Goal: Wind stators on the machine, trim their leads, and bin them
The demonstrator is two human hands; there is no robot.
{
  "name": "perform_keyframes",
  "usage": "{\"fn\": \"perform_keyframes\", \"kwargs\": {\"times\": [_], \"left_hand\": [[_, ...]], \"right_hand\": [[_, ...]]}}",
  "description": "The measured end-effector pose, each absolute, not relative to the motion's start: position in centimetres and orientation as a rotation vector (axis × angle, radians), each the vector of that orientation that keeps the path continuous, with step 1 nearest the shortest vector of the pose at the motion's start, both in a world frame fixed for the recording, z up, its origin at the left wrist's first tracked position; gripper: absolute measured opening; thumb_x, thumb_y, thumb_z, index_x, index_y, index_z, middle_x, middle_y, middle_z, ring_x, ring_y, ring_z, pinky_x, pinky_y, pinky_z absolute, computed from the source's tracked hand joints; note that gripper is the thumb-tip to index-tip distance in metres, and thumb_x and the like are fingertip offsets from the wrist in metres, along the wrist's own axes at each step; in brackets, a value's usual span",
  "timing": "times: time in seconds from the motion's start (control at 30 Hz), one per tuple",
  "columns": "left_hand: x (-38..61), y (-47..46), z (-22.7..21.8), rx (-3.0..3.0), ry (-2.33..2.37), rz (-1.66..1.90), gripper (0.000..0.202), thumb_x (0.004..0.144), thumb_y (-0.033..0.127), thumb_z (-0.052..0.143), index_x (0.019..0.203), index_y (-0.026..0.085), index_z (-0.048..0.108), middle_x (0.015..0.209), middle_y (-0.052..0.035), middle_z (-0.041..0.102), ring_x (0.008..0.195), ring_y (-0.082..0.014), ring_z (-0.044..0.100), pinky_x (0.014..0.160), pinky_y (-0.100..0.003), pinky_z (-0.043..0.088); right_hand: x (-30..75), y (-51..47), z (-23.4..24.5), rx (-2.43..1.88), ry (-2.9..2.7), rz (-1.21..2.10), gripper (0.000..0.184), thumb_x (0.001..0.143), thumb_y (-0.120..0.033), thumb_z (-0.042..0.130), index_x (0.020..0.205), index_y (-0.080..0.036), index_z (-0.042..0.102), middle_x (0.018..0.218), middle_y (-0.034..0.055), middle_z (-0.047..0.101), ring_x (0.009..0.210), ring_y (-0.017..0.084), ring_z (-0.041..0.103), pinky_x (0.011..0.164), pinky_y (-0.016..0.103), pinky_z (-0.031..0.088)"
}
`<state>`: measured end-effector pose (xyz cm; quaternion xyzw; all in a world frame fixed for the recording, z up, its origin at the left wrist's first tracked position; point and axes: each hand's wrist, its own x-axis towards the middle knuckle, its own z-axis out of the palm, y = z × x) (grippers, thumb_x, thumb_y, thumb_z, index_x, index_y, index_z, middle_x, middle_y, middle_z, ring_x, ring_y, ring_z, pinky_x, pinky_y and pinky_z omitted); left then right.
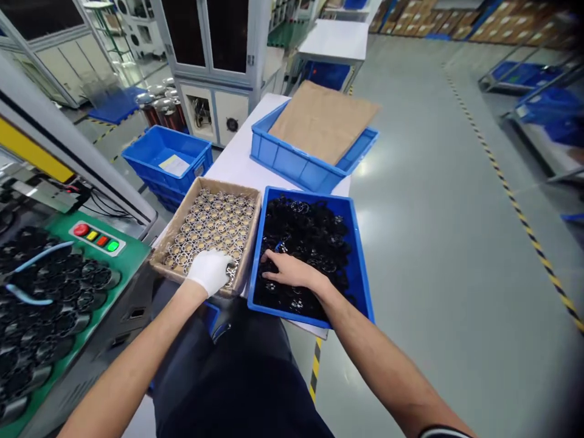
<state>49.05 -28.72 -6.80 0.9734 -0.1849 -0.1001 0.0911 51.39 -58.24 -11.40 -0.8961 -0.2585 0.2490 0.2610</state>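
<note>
Metal rings [221, 226]: rows in the cardboard tray [232, 186], left, likely spread flat to stay easily reached.
Left hand [210, 271]: gloved, curled over rings at the tray's near right corner (grip hidden, cannot tell).
Black parts [314, 234]: heaped in the blue bin [359, 255], right.
Right hand [292, 269]: bare, thumb and fingers apart among them.
White table [233, 161]: bears both containers side by side, presumably for two-handed reach.

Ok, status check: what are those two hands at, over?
White-gloved left hand: curled at silvery metal rings in tan rectangular box. Bare right hand: open at jumbled black parts, blue rectangular bin. Nothing visibly blocking either.
</note>
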Motion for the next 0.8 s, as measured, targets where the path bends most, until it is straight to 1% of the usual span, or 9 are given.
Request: {"fn": "perform_keyframes", "kwargs": {"times": [0.1,0.2,0.3,0.4,0.5,0.6,0.67,0.73,0.8], "left_hand": [[49.5,-29.5,-7.5,2.921,-0.580,-0.384,0.020,0.078,0.009,0.077,0.091,0.021,0.086,0.094,-0.0146,0.084,0.097,-0.0359,0.081,0.090,-0.045,0.056],[49.6,-29.4,-7.6,2.891,-0.568,-0.430,0.017,0.079,0.010,0.075,0.088,0.021,0.085,0.093,-0.0159,0.084,0.099,-0.0386,0.082,0.096,-0.048,0.057],[49.8,-28.6,-6.9,2.785,-0.507,-0.440,0.015,0.077,0.014,0.078,0.087,0.024,0.085,0.091,-0.0126,0.083,0.102,-0.0383,0.081,0.104,-0.049,0.057],[49.8,-26.9,-5.1,2.609,-0.373,-0.378,0.019,0.077,0.026,0.085,0.095,0.028,0.088,0.096,-0.0088,0.081,0.109,-0.0371,0.078,0.111,-0.050,0.057],[49.2,-25.2,-3.4,2.353,-0.175,-0.256,0.033,0.084,0.045,0.084,0.110,0.025,0.085,0.118,-0.0110,0.080,0.120,-0.0358,0.076,0.117,-0.053,0.059],[47.9,-24.5,-2.4,2.026,-0.002,-0.226,0.049,0.094,0.056,0.073,0.129,0.021,0.071,0.133,-0.0147,0.079,0.118,-0.0319,0.081,0.104,-0.052,0.068],[47.3,-24.6,-2.2,1.843,0.051,-0.259,0.051,0.092,0.050,0.069,0.133,0.020,0.065,0.131,-0.0165,0.081,0.112,-0.0312,0.084,0.093,-0.050,0.070],[47.1,-25.2,-2.4,1.605,0.113,-0.308,0.050,0.083,0.042,0.070,0.128,0.019,0.067,0.131,-0.0187,0.082,0.112,-0.0334,0.085,0.088,-0.048,0.070],[47.5,-26.0,-2.9,1.345,0.218,-0.321,0.044,0.083,0.042,0.072,0.121,0.020,0.069,0.136,-0.0194,0.082,0.114,-0.0350,0.085,0.085,-0.046,0.069]], "right_hand": [[51.6,-58.4,-11.3,-2.358,-0.735,0.702,0.039,0.114,-0.042,0.078,0.144,-0.018,0.074,0.142,0.0121,0.077,0.127,0.027,0.078,0.113,0.052,0.067],[51.7,-58.0,-11.4,-2.332,-0.747,0.714,0.036,0.114,-0.043,0.078,0.138,-0.017,0.076,0.139,0.0117,0.077,0.125,0.027,0.077,0.112,0.051,0.067],[51.8,-57.8,-11.4,-2.315,-0.726,0.718,0.034,0.113,-0.044,0.079,0.133,-0.017,0.077,0.132,0.0103,0.079,0.117,0.024,0.078,0.106,0.048,0.068],[52.0,-57.8,-11.2,-2.281,-0.665,0.677,0.033,0.113,-0.044,0.079,0.131,-0.017,0.077,0.128,0.0094,0.080,0.113,0.023,0.079,0.105,0.046,0.069],[52.4,-58.1,-10.8,-2.237,-0.523,0.556,0.035,0.114,-0.044,0.077,0.136,-0.017,0.076,0.132,0.0103,0.079,0.117,0.024,0.079,0.107,0.048,0.068],[52.8,-58.4,-10.7,-2.175,-0.329,0.441,0.037,0.116,-0.045,0.075,0.141,-0.017,0.074,0.131,0.0102,0.078,0.113,0.024,0.079,0.102,0.046,0.069],[53.2,-58.5,-10.8,-2.117,-0.210,0.397,0.035,0.115,-0.043,0.076,0.138,-0.017,0.074,0.130,0.0098,0.078,0.109,0.022,0.078,0.098,0.043,0.069],[53.4,-58.6,-11.1,-2.034,-0.109,0.378,0.032,0.114,-0.042,0.078,0.132,-0.016,0.075,0.128,0.0092,0.077,0.108,0.021,0.077,0.095,0.041,0.069],[53.6,-58.7,-11.6,-1.928,-0.015,0.386,0.030,0.113,-0.041,0.079,0.130,-0.016,0.075,0.123,0.0078,0.077,0.102,0.019,0.076,0.089,0.037,0.069]]}}
